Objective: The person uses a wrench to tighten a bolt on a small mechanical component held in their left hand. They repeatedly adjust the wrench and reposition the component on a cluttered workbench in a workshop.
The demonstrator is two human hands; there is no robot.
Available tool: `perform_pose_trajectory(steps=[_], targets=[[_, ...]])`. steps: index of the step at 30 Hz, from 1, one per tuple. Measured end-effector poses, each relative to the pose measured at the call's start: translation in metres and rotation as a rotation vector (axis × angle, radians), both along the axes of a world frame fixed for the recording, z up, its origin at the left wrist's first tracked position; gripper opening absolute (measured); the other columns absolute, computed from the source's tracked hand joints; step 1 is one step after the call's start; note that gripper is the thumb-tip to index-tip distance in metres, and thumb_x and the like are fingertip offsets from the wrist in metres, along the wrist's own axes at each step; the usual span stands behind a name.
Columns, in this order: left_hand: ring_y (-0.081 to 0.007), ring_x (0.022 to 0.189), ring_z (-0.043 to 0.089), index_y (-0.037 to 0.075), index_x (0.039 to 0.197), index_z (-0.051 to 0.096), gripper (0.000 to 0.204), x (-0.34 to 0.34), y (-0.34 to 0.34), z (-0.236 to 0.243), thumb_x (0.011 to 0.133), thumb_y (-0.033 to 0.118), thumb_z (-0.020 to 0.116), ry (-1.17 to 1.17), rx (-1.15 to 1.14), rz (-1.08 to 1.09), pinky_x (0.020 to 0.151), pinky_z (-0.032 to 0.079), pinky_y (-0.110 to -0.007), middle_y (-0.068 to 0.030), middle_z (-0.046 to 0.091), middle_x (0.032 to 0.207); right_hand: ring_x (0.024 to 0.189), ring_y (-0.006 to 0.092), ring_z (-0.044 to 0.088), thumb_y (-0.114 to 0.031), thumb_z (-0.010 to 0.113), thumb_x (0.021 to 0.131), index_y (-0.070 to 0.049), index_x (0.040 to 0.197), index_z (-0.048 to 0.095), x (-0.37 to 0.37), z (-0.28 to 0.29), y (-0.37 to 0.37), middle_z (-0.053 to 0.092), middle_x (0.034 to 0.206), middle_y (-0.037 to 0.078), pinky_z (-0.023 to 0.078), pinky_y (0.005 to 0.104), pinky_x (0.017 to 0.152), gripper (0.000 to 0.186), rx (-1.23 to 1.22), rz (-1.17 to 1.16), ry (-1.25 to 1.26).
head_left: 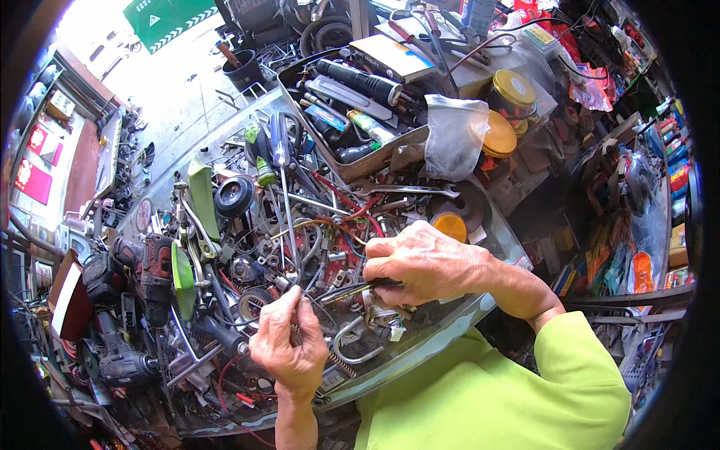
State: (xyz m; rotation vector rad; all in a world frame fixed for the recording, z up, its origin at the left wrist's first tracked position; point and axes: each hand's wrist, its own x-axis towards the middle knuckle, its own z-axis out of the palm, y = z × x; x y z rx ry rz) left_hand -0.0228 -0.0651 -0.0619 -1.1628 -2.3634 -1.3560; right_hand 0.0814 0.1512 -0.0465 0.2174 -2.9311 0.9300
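Note:
My left hand (289,345) is closed in a pinch over the cluttered table, thumb and forefinger tips pressed together. What sits between them is too small to name. To its right, my right hand (427,262) curls around a slim dark piece with a metallic front end (346,292), which points toward my left fingertips. Its rear part is hidden in the palm. Beneath both hands lie loose metal parts, among them a bent metal hook (349,345) and a coil spring (341,365). A screwdriver (280,146) with a long shaft lies just beyond.
A bin of tools (352,169) stands at the back, with a wrench (409,189) in front. Yellow-lidded jars (514,88) and a clear plastic bag (455,135) are at the back right. Cordless drills (155,277) and green brake levers (201,199) crowd the left.

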Motion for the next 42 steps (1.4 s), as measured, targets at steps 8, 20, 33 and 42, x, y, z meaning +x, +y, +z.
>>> perform_pose_trajectory(steps=[8,20,33,42], targets=[[-0.0221,0.063,0.066,-0.001,0.104,0.068,0.024,-0.005,-0.007,0.000,0.081,-0.006,0.069,0.120,0.046,0.057,0.054,0.051,-0.031,-0.0129,0.068,0.085,0.077,0.0324,0.064,-0.014,0.071,0.074,-0.007,0.086,0.064,0.000,0.002,0.009,0.059,0.083,0.009,0.052,0.0426,0.066,0.015,-0.074,0.075,0.000],[-0.0160,0.058,0.062,-0.001,0.102,0.069,0.021,-0.006,-0.002,-0.004,0.082,-0.006,0.068,0.254,0.060,-0.009,0.050,0.047,-0.027,-0.0113,0.067,0.082,0.070,0.0244,0.059,-0.018,0.070,0.079,-0.006,0.078,0.058,-0.005,-0.010,-0.019,0.049,0.078,0.007,0.048,0.0376,0.056,0.017,0.183,-0.097,0.233],[-0.0290,0.070,0.068,0.002,0.103,0.069,0.024,-0.001,0.003,-0.004,0.080,-0.004,0.072,0.227,-0.198,-0.063,0.060,0.054,-0.036,-0.0135,0.068,0.086,0.066,0.0244,0.058,-0.015,0.068,0.084,-0.005,0.086,0.054,-0.003,-0.017,-0.026,0.047,0.080,0.008,0.047,0.0355,0.046,0.017,0.030,0.142,0.169],[-0.0299,0.074,0.066,0.003,0.100,0.070,0.025,0.001,0.003,-0.003,0.077,-0.003,0.073,0.282,-0.343,-0.065,0.062,0.053,-0.039,-0.0122,0.067,0.087,0.068,0.0270,0.067,-0.022,0.079,0.078,-0.004,0.093,0.071,0.036,0.036,0.021,0.067,0.084,0.009,0.053,0.0343,0.058,0.024,0.188,-0.548,0.242]])
